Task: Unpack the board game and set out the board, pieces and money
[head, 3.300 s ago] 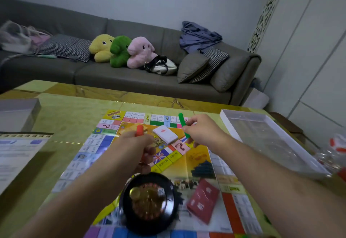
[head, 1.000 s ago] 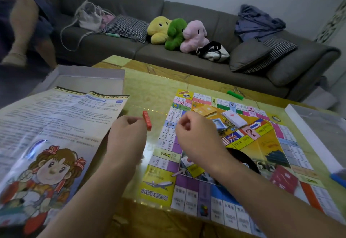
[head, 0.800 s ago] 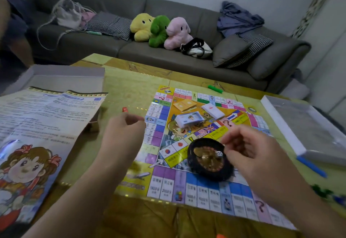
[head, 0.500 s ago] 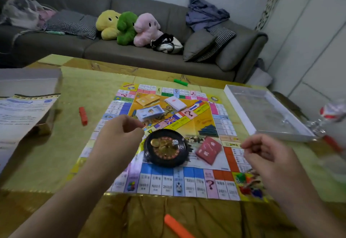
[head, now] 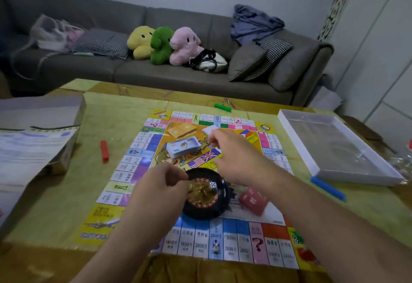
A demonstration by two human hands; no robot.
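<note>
On the yellow-green table, the game board lies flat and unfolded, its printed squares facing up. Near the board's near edge stands a black roulette wheel with a white die in its bowl. The left hand hangs over the wheel's left rim, fingers curled inward; whether they pinch anything cannot be told. The right hand reaches over the board's middle, thumb and forefinger drawn close together just beside a white card deck, but what they hold, if anything, is not visible. A stack of blue-and-white money sits at the board's centre, an orange card deck behind it, a red card deck to the right of the wheel. A red stick lies on the table off the board's left edge, a green stick beyond its far edge, a blue stick off its right edge, against a clear tray. A rule sheet drapes over a box at the table's left edge.
</note>
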